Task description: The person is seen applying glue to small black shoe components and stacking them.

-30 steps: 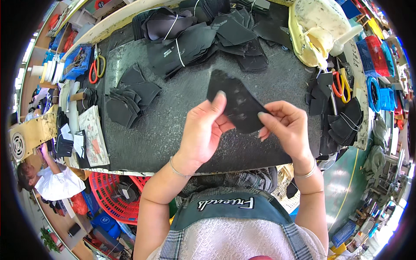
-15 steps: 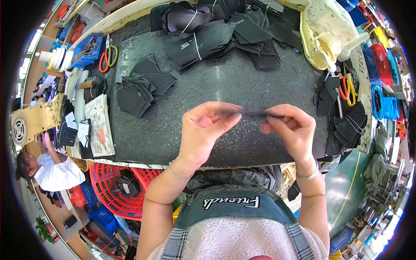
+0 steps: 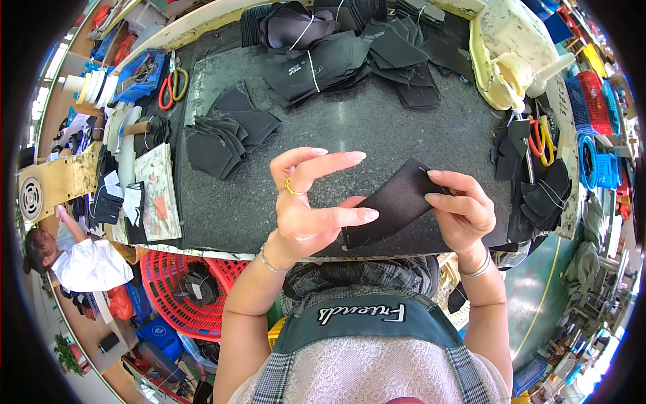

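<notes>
A black flat cut piece (image 3: 390, 209), roughly rectangular, is held tilted above the black work mat (image 3: 336, 131). My right hand (image 3: 463, 209) pinches its right end between thumb and fingers. At the other end is my left hand (image 3: 306, 202), with a ring on one finger. Its index finger is stretched out apart from the thumb, and the thumb tip overlaps the piece's left edge. Whether the thumb presses on the piece I cannot tell. Left of my hands lies a loose fanned stack of black pieces (image 3: 219, 141).
Tied bundles of black pieces (image 3: 316, 67) line the back. Scissors (image 3: 173, 87) lie at the back left; orange-and-yellow-handled scissors (image 3: 542, 141) are at the right beside another tied bundle (image 3: 546, 195). A red basket (image 3: 161, 289) stands below the table's front left. A person (image 3: 87, 266) is at the far left.
The black piece, seen edge-on and blurred between both hands before, now shows its broad face. My left fingers have spread from a pinch, and my right hand has moved slightly down.
</notes>
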Available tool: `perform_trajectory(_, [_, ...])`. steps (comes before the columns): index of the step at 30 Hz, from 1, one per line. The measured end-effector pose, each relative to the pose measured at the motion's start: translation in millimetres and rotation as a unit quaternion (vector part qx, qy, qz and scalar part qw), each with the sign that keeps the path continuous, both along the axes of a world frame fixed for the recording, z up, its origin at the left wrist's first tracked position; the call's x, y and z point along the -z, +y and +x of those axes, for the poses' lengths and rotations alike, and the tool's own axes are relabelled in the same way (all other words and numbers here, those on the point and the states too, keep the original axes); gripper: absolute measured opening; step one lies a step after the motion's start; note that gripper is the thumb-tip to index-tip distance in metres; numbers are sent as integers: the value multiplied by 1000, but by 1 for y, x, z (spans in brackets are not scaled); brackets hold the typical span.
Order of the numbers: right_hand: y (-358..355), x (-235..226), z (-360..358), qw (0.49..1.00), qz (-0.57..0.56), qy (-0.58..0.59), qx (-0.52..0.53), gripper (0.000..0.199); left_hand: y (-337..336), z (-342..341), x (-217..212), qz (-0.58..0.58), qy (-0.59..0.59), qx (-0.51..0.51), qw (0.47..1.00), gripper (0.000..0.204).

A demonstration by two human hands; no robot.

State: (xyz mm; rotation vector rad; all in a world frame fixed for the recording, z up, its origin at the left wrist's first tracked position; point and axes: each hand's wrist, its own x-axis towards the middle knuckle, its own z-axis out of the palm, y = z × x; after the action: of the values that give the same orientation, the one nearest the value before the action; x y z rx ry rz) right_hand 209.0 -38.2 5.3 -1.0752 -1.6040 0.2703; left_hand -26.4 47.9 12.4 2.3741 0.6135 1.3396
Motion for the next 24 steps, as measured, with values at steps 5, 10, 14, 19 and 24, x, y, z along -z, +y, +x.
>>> perform_trajectory(5, [-1,0,0,1000,-9,-13,-2,27,0,0,2,-49,-1,4,999,30])
perform_trajectory(10, [6,3,0,1000,-16,8,-12,29,3,1,2,-56,-7,12,998,31])
perform_trajectory(14, [12,6,5,991,-79,104,-39,25,11,-1,-1,-72,14,1,997,32])
perform_trajectory(19, [24,0,21,902,-215,369,57,18,36,8,-1,-106,34,-79,991,43])
perform_trajectory(24, [66,-2,47,892,-332,279,128,44,83,16,-9,-46,53,-155,985,55])
